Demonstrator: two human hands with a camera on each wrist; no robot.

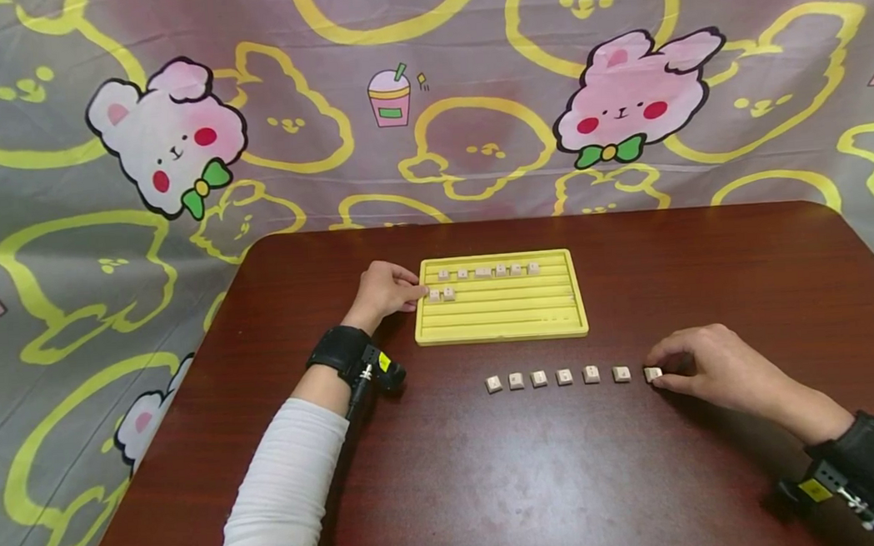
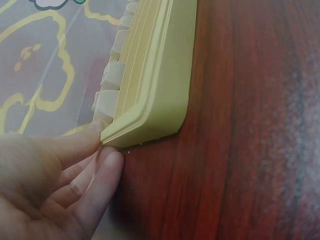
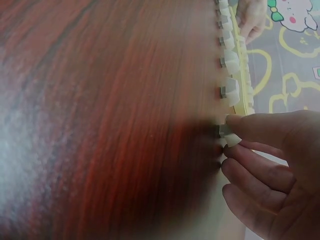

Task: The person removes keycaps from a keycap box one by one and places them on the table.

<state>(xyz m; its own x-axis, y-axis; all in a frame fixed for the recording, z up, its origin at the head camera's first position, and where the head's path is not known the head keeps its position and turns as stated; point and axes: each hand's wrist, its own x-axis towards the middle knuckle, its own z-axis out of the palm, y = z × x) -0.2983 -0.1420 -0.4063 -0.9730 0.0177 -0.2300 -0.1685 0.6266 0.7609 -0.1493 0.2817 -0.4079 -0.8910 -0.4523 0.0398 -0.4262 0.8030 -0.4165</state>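
Head view | I judge about half done: eight keycaps [image 1: 500, 270] in the yellow tray [image 1: 501, 330], six loose keycaps [image 1: 564, 377] on the desk [image 1: 449, 473] | left hand [image 1: 382, 293] pinches tray edge | right hand [image 1: 724, 372], fingers nearly closed, pinches end keycap [image 1: 652, 374], row's right.

Near the far edge of the tabletop [image 1: 555, 483], a tray [image 1: 501, 331] is holding keycaps [image 1: 483, 273]; before it, a keycap row [image 1: 564, 377] is stretching toward the right edge.
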